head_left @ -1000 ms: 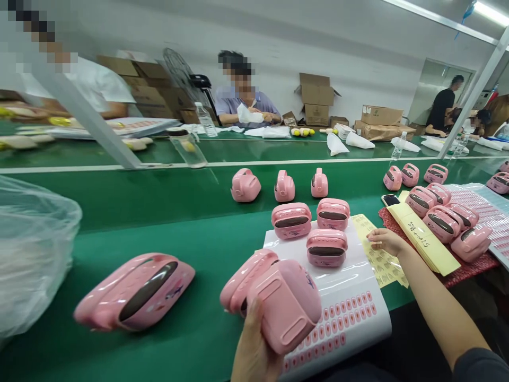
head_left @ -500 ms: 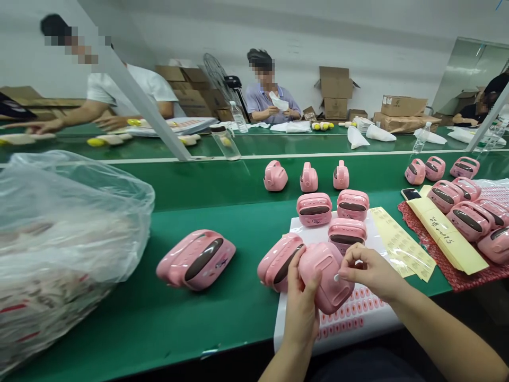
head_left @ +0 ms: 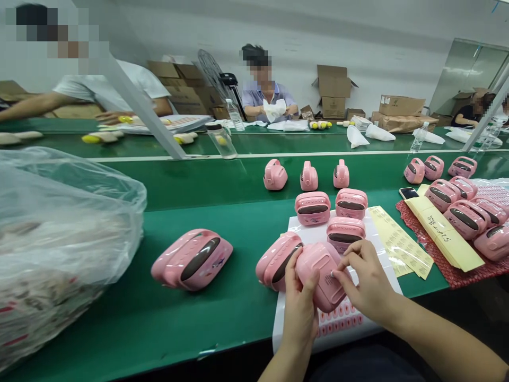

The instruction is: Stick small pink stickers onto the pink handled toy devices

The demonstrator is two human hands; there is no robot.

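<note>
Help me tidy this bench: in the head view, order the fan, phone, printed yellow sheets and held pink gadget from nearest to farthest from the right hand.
1. Pink gadget, held up to the right hand, on its left.
2. Printed yellow sheets, just beyond, to the right.
3. Phone, farther back and right.
4. Fan, back left near the wall.

The left hand (head_left: 301, 302) curls in a grip; the right hand (head_left: 368, 284) bends its fingers just beside it.
</note>
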